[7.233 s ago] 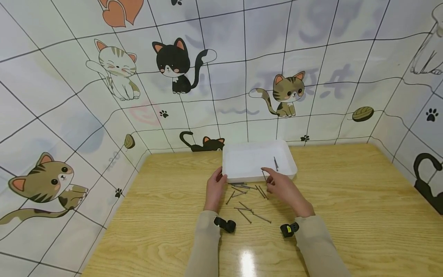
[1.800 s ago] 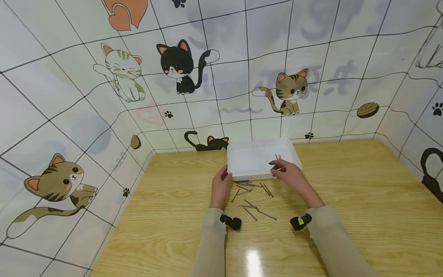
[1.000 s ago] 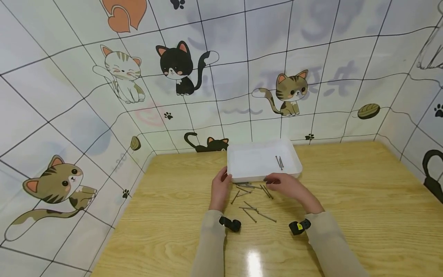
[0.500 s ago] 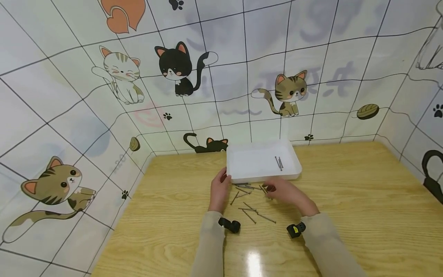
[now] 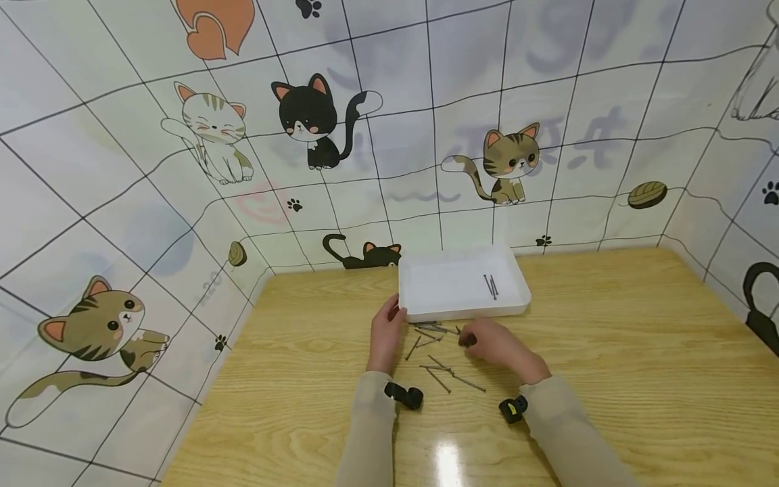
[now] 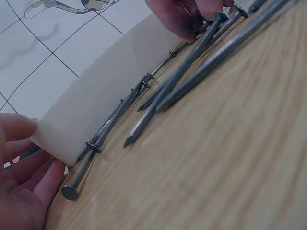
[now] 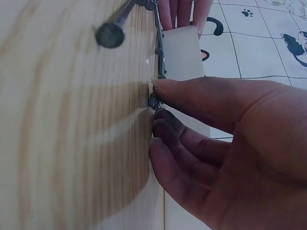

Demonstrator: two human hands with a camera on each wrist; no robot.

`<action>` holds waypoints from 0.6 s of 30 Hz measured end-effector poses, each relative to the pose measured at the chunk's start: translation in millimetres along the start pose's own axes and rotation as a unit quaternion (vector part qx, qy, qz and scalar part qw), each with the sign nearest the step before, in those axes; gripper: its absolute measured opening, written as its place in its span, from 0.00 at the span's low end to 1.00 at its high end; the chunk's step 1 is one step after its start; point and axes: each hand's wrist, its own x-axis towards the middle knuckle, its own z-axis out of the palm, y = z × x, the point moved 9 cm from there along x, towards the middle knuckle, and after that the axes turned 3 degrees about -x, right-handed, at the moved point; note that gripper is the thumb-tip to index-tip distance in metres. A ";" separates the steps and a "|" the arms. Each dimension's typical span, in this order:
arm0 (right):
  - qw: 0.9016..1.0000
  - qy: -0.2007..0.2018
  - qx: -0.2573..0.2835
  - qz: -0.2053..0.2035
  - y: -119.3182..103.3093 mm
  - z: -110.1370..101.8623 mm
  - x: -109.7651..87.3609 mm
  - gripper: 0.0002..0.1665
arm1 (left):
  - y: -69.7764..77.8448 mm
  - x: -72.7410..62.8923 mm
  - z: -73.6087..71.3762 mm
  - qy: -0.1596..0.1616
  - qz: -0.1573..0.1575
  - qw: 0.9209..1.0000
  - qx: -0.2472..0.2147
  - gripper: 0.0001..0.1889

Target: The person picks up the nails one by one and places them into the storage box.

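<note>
A white tray (image 5: 450, 314) stands near the back of the wooden table, with a few nails (image 5: 490, 287) in its right part. My left hand (image 5: 387, 336) rests at the tray's front left corner, its fairly straight fingers touching the wall. In front of the tray, my right hand (image 5: 496, 345) is down at the table. Thumb and fingertips pinch a nail (image 7: 153, 100), whose head shows in the right wrist view; most of its shank is hidden. Several loose grey nails (image 6: 175, 74) lie crossed between the hands, some right along the tray's front wall.
More nails (image 5: 438, 377) lie nearer me on the table (image 5: 292, 406), between the forearms. A patterned wall (image 5: 414, 162) with cat drawings stands close behind the tray. Each wrist carries a small black camera (image 5: 514, 408).
The right hand has come from over the tray down to the nails in front and now pinches one. Since the oldest frame, the tray has gained a nail. The left hand stays at the corner.
</note>
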 end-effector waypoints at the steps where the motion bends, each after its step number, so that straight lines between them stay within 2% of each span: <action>1: 1.000 -0.001 -0.003 -0.001 -0.6 0.4 0.5 0.09 | -0.4 0.4 0.1 0.001 -0.001 1.000 0.001 0.23; 10: 1.000 -0.006 -0.026 0.005 -6.5 2.6 0.0 0.12 | -4.8 -1.9 0.0 0.001 -0.012 1.000 -0.003 0.23; 18: 0.999 0.000 -0.025 0.023 -4.5 2.0 -0.7 0.14 | 0.8 -1.8 1.1 -0.001 0.001 1.000 0.001 0.24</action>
